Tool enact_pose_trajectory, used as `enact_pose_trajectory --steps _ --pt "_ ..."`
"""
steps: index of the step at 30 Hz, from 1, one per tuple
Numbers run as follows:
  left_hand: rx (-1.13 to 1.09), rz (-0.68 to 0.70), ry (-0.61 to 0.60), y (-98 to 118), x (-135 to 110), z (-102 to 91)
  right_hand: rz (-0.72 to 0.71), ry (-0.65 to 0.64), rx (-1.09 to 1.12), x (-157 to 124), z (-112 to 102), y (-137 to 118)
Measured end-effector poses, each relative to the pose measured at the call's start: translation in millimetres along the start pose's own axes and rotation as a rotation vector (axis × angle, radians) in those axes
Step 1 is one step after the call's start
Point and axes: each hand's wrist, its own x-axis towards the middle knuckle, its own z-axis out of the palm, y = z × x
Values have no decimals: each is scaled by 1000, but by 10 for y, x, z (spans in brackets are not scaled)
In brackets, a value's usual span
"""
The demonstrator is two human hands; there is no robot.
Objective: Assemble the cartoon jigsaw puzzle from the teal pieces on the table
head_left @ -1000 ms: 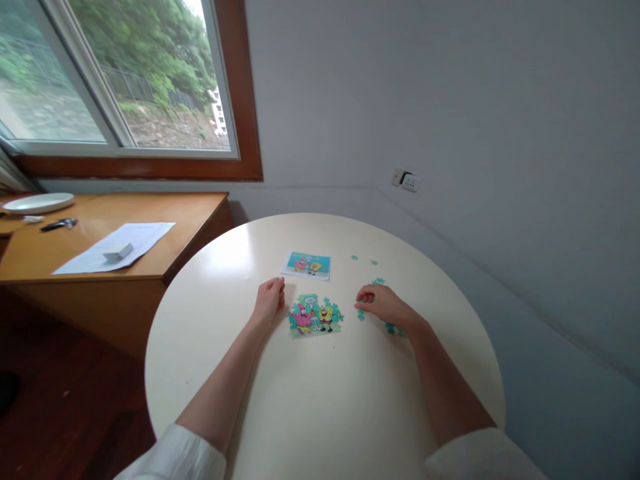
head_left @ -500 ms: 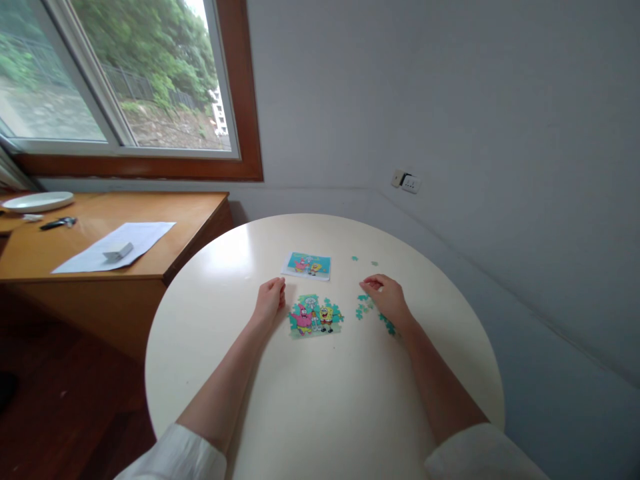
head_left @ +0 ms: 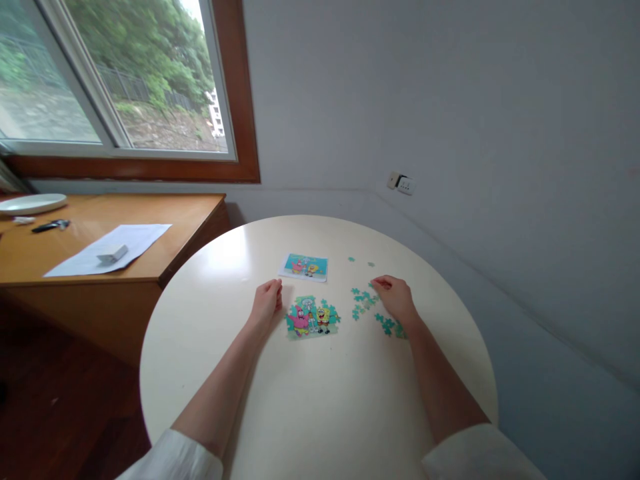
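Head view: picture card [head_left: 306, 269] near left hand [head_left: 267, 301], top lettering [head_left: 301, 258] illegibly small.

Office-like room [head_left: 320, 100], wooden desk [head_left: 187, 213], window [head_left: 155, 80], round table [head_left: 310, 400]

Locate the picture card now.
In the head view, the picture card lies slightly left of centre on the round table, just beyond the partly assembled puzzle, ahead and right of the left hand.

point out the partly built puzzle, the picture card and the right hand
partly built puzzle [head_left: 312, 319], head view, middle of its face
picture card [head_left: 304, 267], head view, its printed front
right hand [head_left: 395, 295], head view, back of the hand
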Motion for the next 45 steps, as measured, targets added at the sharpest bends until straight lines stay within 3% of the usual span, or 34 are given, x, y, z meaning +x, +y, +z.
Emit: enact_pose_trajectory --steps 4,10,13,21,24,28,32,36,42,45 --pt "-5 3 -12 -14 13 -9 35 -125 -34 4 -123 65" --pt "6 -3 -15 -13 7 -13 -87 -376 -57 -38 -224 50" --pt "8 -3 -15 -3 -1 -9 -129 -426 -84 -43 -236 34" --pt "10 7 -13 -19 14 -18 -135 -367 -39 -35 -145 90" --pt "3 6 -15 -21 15 -17 -123 -229 -1 -5 -141 182" --pt "3 5 -27 -17 12 -14 -51 28 -109 55 -159 356" --pt "4 7 -25 -10 6 -10 -17 122 -220 84 -131 478" --pt "7 4 -23 -8 6 -9 -37 69 -235 81 -132 488" --pt "18 5 -21 -17 17 -16 19 -208 -17 60 -225 459" --pt "32 12 -17 -23 17 -17 19 -231 -19 52 -249 442"
